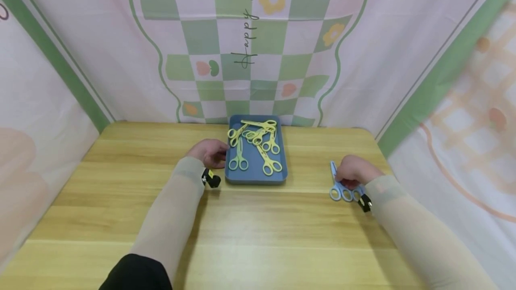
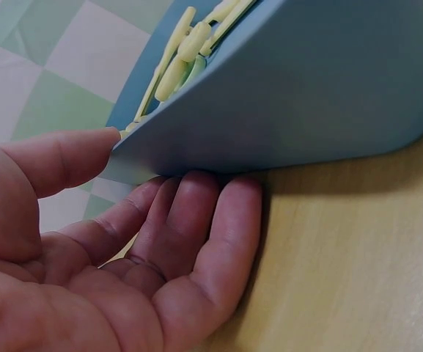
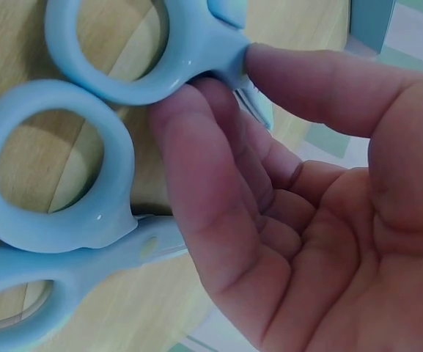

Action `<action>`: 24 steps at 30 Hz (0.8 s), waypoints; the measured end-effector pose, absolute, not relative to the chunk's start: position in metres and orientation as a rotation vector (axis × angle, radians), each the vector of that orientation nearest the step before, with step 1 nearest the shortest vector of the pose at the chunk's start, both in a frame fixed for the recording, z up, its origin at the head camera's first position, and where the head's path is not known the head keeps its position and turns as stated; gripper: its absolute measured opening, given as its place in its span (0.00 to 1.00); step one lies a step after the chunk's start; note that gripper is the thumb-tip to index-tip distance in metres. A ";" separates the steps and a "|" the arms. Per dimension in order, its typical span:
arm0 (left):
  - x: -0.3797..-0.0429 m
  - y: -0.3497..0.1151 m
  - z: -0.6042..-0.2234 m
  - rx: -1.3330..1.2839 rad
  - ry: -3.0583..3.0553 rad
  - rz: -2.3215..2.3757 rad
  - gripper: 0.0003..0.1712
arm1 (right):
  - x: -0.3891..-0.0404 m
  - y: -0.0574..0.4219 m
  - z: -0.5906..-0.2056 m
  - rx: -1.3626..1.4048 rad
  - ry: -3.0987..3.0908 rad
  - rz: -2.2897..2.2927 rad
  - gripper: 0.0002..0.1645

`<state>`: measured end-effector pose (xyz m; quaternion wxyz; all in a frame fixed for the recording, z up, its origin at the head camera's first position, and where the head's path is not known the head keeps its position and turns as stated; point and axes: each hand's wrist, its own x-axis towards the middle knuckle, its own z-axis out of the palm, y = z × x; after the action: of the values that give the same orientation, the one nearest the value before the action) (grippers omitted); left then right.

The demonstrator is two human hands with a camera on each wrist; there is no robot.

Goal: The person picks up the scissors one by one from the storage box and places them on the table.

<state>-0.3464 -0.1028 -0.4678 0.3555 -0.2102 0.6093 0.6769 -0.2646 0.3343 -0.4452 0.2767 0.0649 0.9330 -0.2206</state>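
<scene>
My left hand point(image 1: 208, 152) is at the left side of a blue-grey tray point(image 1: 255, 181). In the left wrist view its thumb touches the rim of the tray point(image 2: 306, 95), and its curled fingers meet the lower edge. Several yellow scissors point(image 1: 269, 164) and a green pair of scissors point(image 1: 239, 153) lie in the tray. To the right, my right hand point(image 1: 354, 170) pinches light blue scissors point(image 3: 210, 55) between thumb and fingers, near where the handles meet the blades. More light blue scissors point(image 3: 94, 271) lie beside them; my palm hides part of this group in the head view.
The wooden table point(image 1: 258, 227) carries everything. Behind the tray hangs a checked, flowered curtain point(image 1: 234, 35), with more cloth at both sides. The tray stands near the table's back edge, and the blue scissors lie apart from it on the right.
</scene>
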 end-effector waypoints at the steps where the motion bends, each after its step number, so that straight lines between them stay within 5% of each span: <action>1: -0.346 -0.103 -0.468 -0.543 1.575 1.749 0.17 | -0.264 0.334 -0.445 0.172 2.508 -0.591 0.07; 24: -0.346 -0.103 -0.471 -0.539 1.556 1.781 0.16 | -0.273 0.325 -0.419 0.074 2.544 -0.501 0.20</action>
<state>-0.3463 -0.1027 -0.4708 0.3505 -0.2081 0.6008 0.6877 -0.2726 0.3254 -0.4186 0.2705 0.0273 0.9442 -0.1859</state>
